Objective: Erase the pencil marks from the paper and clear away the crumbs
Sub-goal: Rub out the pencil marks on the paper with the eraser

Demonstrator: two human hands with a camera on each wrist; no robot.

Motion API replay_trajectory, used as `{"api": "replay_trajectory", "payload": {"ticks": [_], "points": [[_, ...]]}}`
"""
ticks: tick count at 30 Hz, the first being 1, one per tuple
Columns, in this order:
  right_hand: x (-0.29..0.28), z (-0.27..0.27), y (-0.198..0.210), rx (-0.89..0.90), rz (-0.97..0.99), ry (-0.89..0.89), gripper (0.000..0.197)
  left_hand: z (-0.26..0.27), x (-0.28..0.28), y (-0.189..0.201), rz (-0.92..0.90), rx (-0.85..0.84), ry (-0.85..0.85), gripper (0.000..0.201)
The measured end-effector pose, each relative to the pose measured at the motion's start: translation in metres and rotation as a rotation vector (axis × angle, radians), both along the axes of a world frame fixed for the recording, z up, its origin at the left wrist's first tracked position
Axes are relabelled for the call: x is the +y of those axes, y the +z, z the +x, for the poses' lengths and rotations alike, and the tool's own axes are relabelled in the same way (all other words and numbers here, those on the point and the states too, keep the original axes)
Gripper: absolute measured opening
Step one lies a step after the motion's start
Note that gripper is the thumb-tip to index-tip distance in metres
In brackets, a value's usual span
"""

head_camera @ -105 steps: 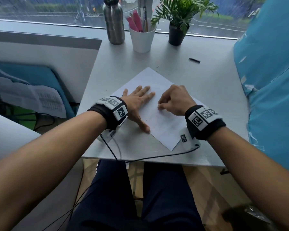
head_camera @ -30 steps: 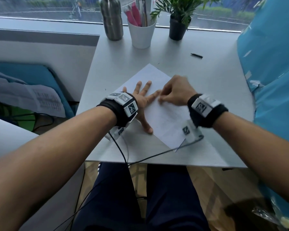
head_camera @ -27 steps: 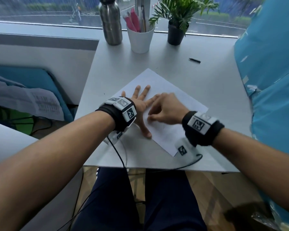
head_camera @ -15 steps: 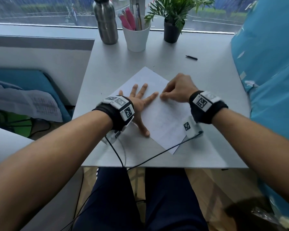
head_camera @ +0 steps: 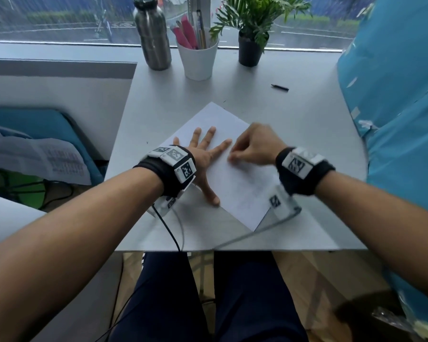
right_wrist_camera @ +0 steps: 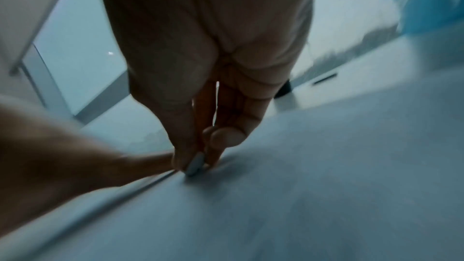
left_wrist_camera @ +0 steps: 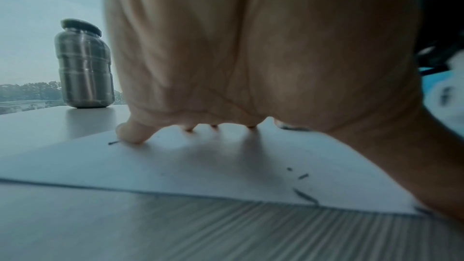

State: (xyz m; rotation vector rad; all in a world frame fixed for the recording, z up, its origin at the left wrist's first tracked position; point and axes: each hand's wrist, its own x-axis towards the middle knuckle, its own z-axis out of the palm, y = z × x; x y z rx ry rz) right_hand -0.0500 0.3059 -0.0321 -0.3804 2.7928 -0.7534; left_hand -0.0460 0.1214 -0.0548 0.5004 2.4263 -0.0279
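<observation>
A white sheet of paper [head_camera: 242, 188] lies at an angle on the grey desk [head_camera: 158, 107]. My left hand [head_camera: 205, 149] rests flat on the sheet's left part with its fingers spread. My right hand [head_camera: 235, 157], blurred, has its fingertips down on the paper just right of the left forefinger. In the right wrist view its thumb and fingers pinch a small pale eraser [right_wrist_camera: 194, 164] whose tip touches the paper [right_wrist_camera: 301, 186]. Dark eraser crumbs [left_wrist_camera: 305, 195] lie on the sheet [left_wrist_camera: 200, 166] near my left thumb.
At the desk's far edge stand a steel bottle [head_camera: 152, 33], a white cup of pens [head_camera: 198, 58] and a potted plant [head_camera: 251, 45]. A small black stick [head_camera: 279, 87] lies beyond the paper. Blue fabric [head_camera: 393, 95] borders the right side. Wrist cables [head_camera: 173, 238] trail over the front edge.
My right hand has gone back and forth over the paper with the eraser, and since half a second ago it has come nearer and leftward. The left hand has stayed flat.
</observation>
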Motion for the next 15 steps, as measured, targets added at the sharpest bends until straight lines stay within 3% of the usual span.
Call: {"api": "replay_trajectory", "payload": {"ticks": [2, 6, 10, 14, 15], "points": [[0.008, -0.011, 0.003, 0.033, -0.019, -0.11, 0.015, 0.0, 0.0, 0.002, 0.008, -0.008, 0.005, 0.162], [-0.011, 0.02, 0.0, -0.025, -0.016, 0.138, 0.009, -0.001, -0.001, -0.002, -0.004, 0.006, -0.002, 0.164], [0.008, -0.005, 0.003, 0.027, -0.011, -0.082, 0.016, 0.001, -0.001, 0.001, 0.005, -0.001, 0.002, 0.162], [-0.009, 0.019, -0.003, -0.011, 0.002, 0.125, 0.012, -0.001, -0.001, 0.0, 0.001, 0.012, -0.007, 0.164], [-0.004, 0.015, -0.001, -0.001, 0.01, 0.1, 0.013, -0.001, -0.001, 0.0, 0.006, 0.01, -0.008, 0.163]]}}
